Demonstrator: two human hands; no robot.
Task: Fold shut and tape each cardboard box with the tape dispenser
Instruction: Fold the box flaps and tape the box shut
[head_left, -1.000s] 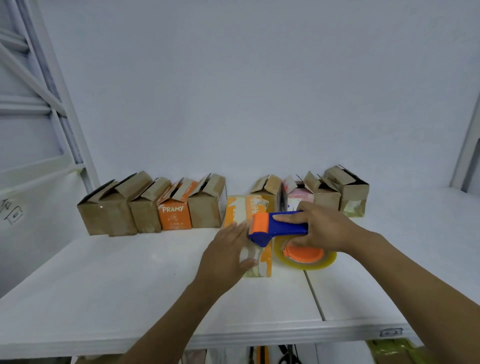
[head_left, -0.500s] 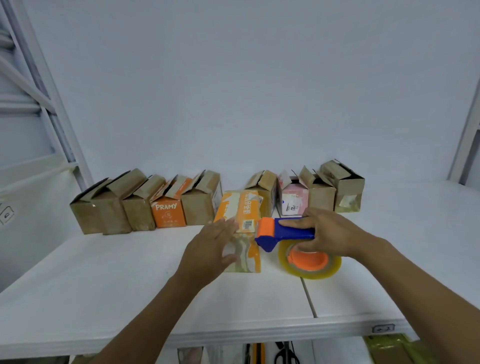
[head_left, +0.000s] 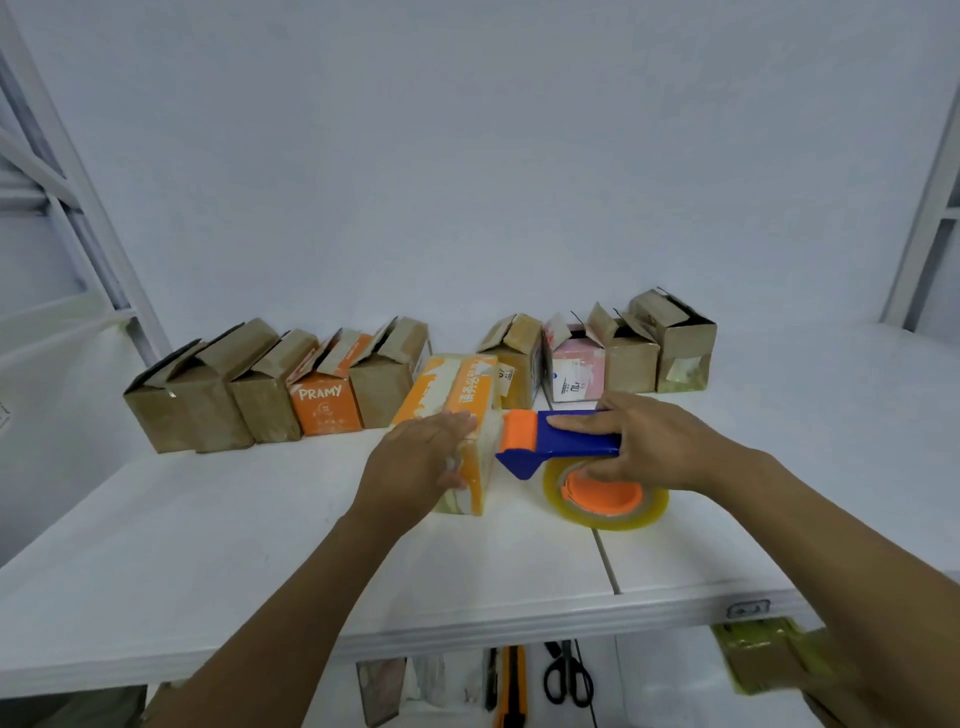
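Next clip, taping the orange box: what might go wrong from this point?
1. The left hand presses flat on the orange box rather than gripping it, so pulling tape might slide or tip it.
2. The tape dispenser, gripped by the right hand, sits at the box's right side, so the strip may run crooked.
3. The pink box close behind could get knocked.

On my feed there's just a plain white wall (head_left: 467, 156) straight ahead, in soft, even light. The work surface is a white table (head_left: 208, 545) made of two panels, with a thin seam (head_left: 605, 561) running front to back, right of centre. A pale metal frame (head_left: 78, 171) with slanted bars climbs the left side, and another upright (head_left: 924, 208) stands at the right edge. Below the table's front lip I can see black scissors (head_left: 566, 675) beside a yellow utility knife (head_left: 511, 686).
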